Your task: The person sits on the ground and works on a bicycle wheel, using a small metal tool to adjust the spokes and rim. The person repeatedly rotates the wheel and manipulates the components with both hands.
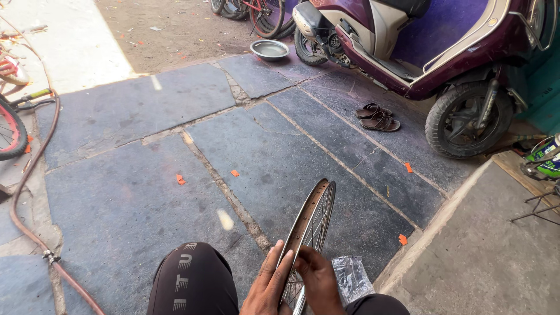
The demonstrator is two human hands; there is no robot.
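A bare metal bicycle wheel rim (315, 204) with thin spokes stands upright on edge between my knees, seen almost edge-on. My left hand (267, 284) lies flat against the rim's left side, fingers stretched up along it. My right hand (318, 280) grips the rim from the right, fingers curled onto the spokes. A crumpled clear plastic bag (352, 276) lies on the stone just right of my right hand. My left knee (192, 280) in dark trousers sits at the bottom.
A maroon scooter (408, 52) is parked at the back right, a pair of brown sandals (378, 117) beside it. A metal bowl (269, 49) sits farther back. A reddish hose (35, 175) runs along the left, near a bicycle wheel (9, 131). A raised concrete step (484, 256) lies right.
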